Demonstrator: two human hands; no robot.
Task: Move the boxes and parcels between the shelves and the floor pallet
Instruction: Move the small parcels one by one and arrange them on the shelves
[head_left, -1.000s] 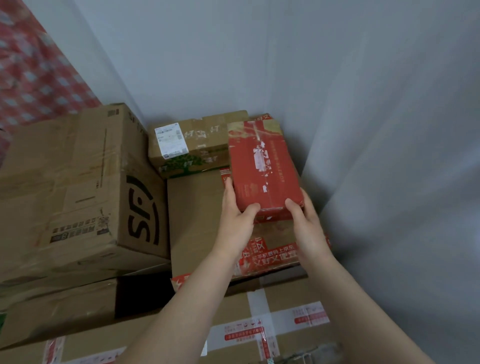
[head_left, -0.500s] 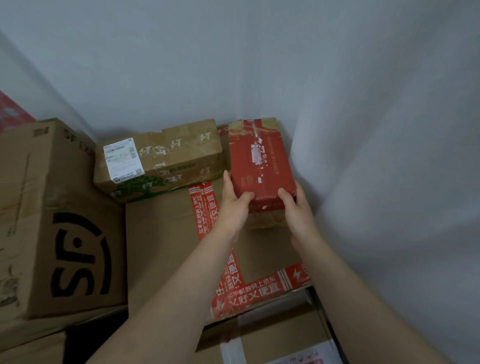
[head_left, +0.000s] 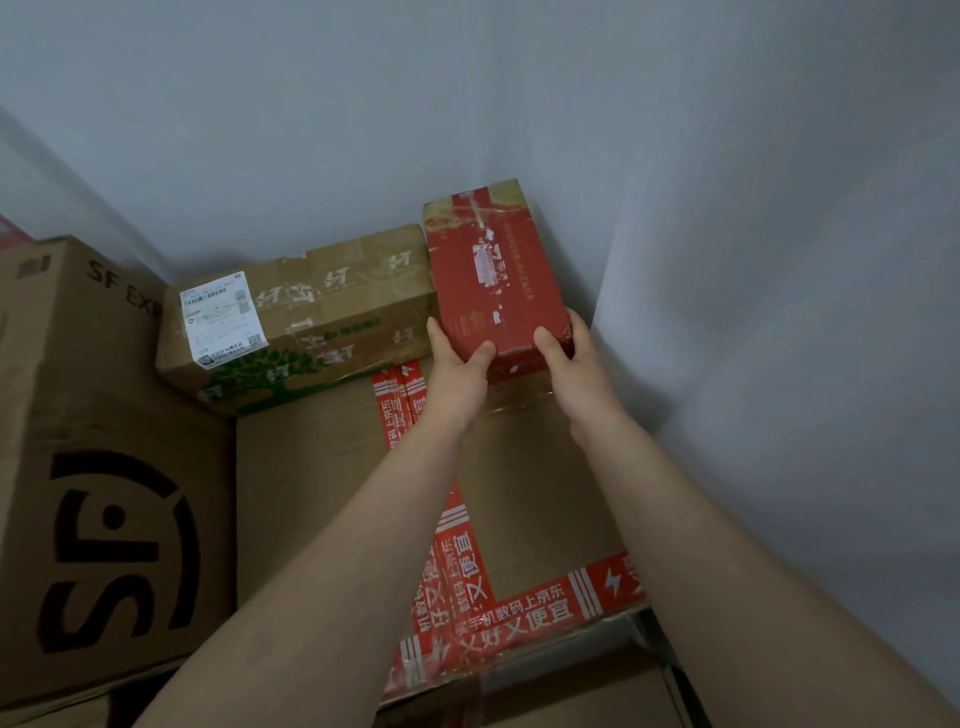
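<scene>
A small red parcel (head_left: 493, 275) lies lengthwise at the back right corner, on top of a large brown box with red printed tape (head_left: 322, 499). My left hand (head_left: 457, 374) grips the parcel's near left corner, thumb on top. At the near right corner my right hand (head_left: 571, 364) holds it the same way. The parcel's far end reaches the wall. Its left side runs along a brown box with a white label (head_left: 301, 322).
A big SF Express carton (head_left: 98, 467) stands at the left, as tall as the stack. Grey walls (head_left: 779, 312) close in behind and on the right. Another taped box (head_left: 571, 696) shows below the front edge.
Both hands have pushed the red parcel farther back into the corner, beside the labelled box. My view has risen and moved in closer.
</scene>
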